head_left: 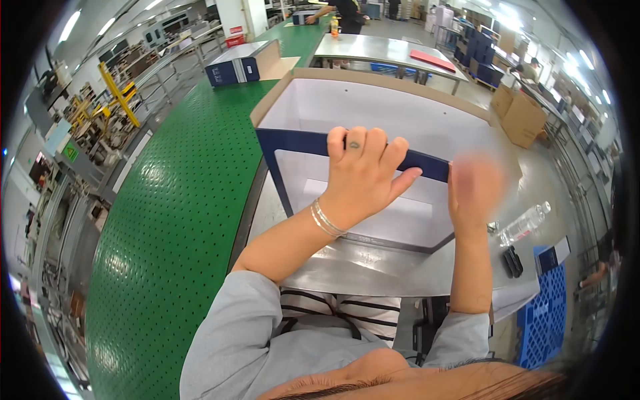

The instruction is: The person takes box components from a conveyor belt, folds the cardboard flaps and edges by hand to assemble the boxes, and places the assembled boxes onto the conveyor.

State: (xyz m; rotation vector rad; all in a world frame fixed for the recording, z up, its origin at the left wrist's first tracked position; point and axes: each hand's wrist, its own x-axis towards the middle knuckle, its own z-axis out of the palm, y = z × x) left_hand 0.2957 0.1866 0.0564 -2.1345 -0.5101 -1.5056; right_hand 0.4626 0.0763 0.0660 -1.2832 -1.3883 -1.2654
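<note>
In front of me stands a large cardboard box (293, 141), dark blue outside and white inside, with its top open. A big cut-out window in its near wall shows the white interior. My left hand (365, 172) is closed over the top edge of that near wall, fingers curled inside and thumb along the blue strip. At the box's near right corner is my right hand (475, 190), raised against the edge. Its fingers are smeared by motion, so their grip cannot be made out.
A green perforated conveyor (173, 193) runs along the left, with another blue box (230, 72) farther up. On the metal table (320, 270) at right lie a clear plastic bottle (527, 223) and a black object (512, 261). A blue pallet (543, 320) stands beside it. A person works at the back.
</note>
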